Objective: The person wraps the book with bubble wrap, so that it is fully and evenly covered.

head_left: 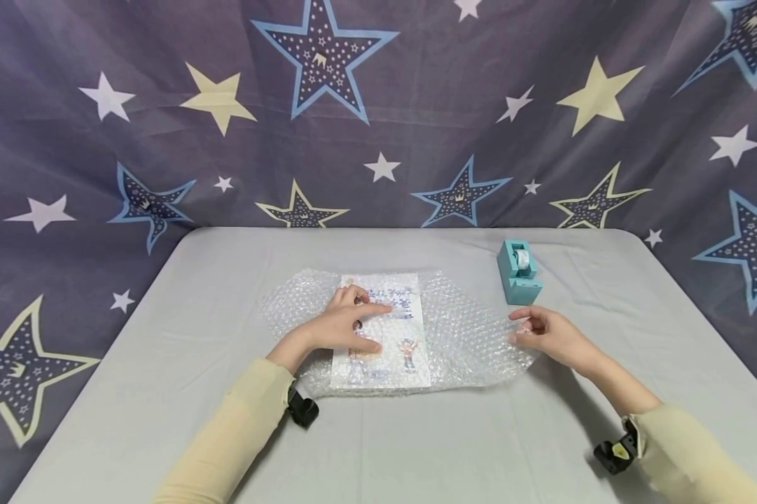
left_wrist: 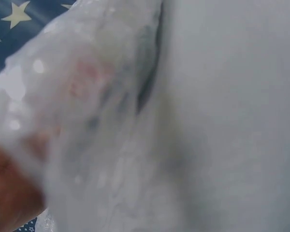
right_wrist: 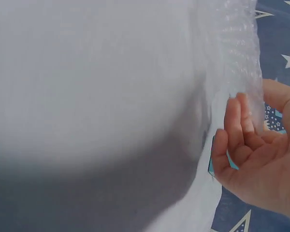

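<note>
A white book (head_left: 387, 367) with blue lettering and small cartoon figures lies at the middle of the table, with clear bubble wrap (head_left: 463, 336) around it and spreading out to both sides. On the book's left half rests my left hand (head_left: 337, 325), thumb and index finger stretched apart across the cover. My right hand (head_left: 557, 339) pinches the right end of the wrap between thumb and fingers, holding it raised off the table. In the right wrist view the wrap's edge (right_wrist: 241, 58) runs up from those fingers. The left wrist view is blurred by wrap close to the camera.
A teal tape dispenser (head_left: 513, 290) with a roll of clear tape stands beyond my right hand, near the wrap's right end. The grey cloth-covered table (head_left: 416, 455) ends at the back against a dark curtain (head_left: 391, 91) printed with stars.
</note>
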